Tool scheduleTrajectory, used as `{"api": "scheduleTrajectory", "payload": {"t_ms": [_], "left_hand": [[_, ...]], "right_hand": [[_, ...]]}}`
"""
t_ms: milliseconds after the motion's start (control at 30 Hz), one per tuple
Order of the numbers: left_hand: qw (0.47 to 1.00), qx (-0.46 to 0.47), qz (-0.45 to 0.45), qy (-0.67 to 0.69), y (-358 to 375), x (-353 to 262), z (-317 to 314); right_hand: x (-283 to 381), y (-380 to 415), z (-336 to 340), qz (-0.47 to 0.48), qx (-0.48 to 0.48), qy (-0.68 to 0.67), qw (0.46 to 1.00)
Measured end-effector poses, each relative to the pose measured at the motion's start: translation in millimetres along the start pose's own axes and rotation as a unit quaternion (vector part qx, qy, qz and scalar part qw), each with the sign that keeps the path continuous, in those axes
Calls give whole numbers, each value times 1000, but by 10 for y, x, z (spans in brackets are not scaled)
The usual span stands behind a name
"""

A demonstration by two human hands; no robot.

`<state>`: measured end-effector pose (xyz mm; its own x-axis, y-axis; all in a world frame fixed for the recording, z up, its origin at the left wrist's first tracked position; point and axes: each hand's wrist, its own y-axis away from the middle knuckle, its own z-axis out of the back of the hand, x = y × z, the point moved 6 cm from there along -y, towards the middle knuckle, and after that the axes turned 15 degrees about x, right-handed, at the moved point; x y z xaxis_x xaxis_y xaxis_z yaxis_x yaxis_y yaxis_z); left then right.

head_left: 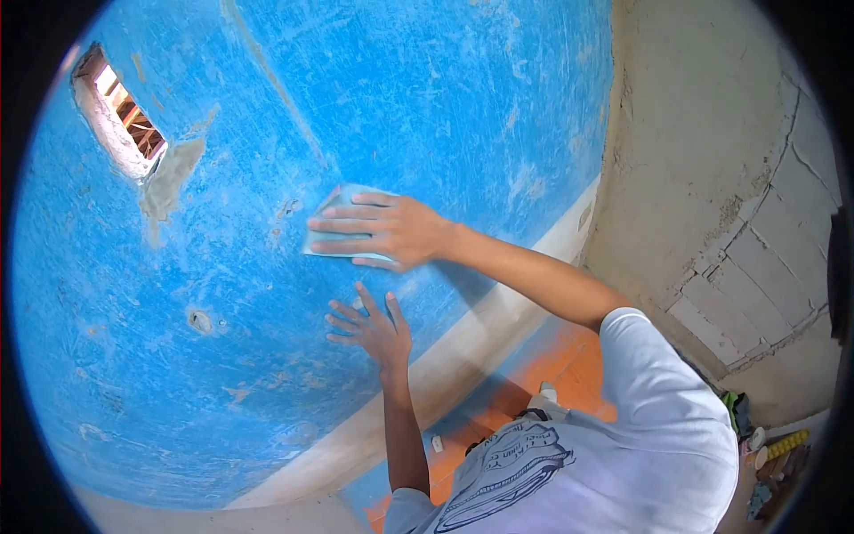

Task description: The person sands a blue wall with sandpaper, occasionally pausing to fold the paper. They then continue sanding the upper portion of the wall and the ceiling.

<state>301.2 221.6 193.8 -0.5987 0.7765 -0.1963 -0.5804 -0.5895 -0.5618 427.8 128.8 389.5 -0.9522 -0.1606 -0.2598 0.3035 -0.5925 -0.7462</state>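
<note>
My right hand [391, 233] lies flat over a pale blue sheet of what looks like sandpaper [322, 242], pressing it to the blue wall [267, 374]. The sheet's straight edges show past the fingertips and below the palm; the rest is under the hand. Lower down, my left hand [369, 331] is spread on or close to the wall, with nothing in it. Pale scuffs and scratches cover the paint around both hands.
A small opening [124, 116] with a grey patch [173, 178] beside it is at upper left. A hole [201, 321] marks the wall at lower left. Below run a white band [427, 400] and orange floor [569, 374] with blue dust. Assorted items [778, 445] lie at lower right.
</note>
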Motion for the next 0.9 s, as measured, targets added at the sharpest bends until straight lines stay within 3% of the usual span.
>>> {"api": "scheduleTrajectory", "payload": {"t_ms": [67, 100, 133, 167, 267, 333, 400, 433, 467, 500, 600, 667, 700, 800, 833, 867, 900], "left_hand": [[1000, 24, 3, -18, 10, 39, -53], [999, 35, 7, -25, 5, 58, -70], [999, 32, 9, -27, -11, 60, -55], [999, 32, 12, -26, -16, 42, -46], [1000, 25, 11, 1, 16, 0, -21], [1000, 17, 2, 8, -20, 11, -17], [1000, 16, -3, -1, 6, 48, -49], [1000, 16, -2, -3, 14, 57, -42], [1000, 15, -1, -3, 10, 50, -41], [1000, 13, 2, -2, 0, 28, -45], [1000, -15, -2, -8, 2, 9, -56], [1000, -14, -9, -25, 6, 5, -47], [999, -15, -10, -33, 9, 5, -40], [999, 37, 5, -27, 16, 42, -67], [999, 34, 1, -33, 29, 57, -54], [999, 33, -3, -37, 29, 52, -56], [999, 32, -6, -39, 33, 36, -63]], "right_hand": [[-157, 127, -15, 15, 18, 18, 1000], [-499, 204, 148, -126, -81, 14, 989], [-895, 328, 231, -256, -228, -130, 931], [-1164, 553, 174, -372, -356, -265, 815], [-862, 402, 71, -345, -315, 21, 884], [-321, 210, -33, -131, -107, 10, 986], [-30, 316, -180, 113, 119, -9, 986], [-283, 375, -139, 10, 71, 50, 996], [-637, 433, 9, -120, -92, -22, 988], [-924, 538, 159, -244, -248, -93, 933], [-1062, 562, 85, -399, -377, -7, 836], [-481, 386, -66, -182, -122, 0, 976], [-210, 362, -190, -60, 15, 4, 998], [-336, 462, -173, 29, 77, 49, 995], [-605, 435, 9, -87, -64, -32, 994], [-886, 492, 149, -201, -199, -112, 953], [-972, 494, 158, -261, -244, -88, 930]]}}
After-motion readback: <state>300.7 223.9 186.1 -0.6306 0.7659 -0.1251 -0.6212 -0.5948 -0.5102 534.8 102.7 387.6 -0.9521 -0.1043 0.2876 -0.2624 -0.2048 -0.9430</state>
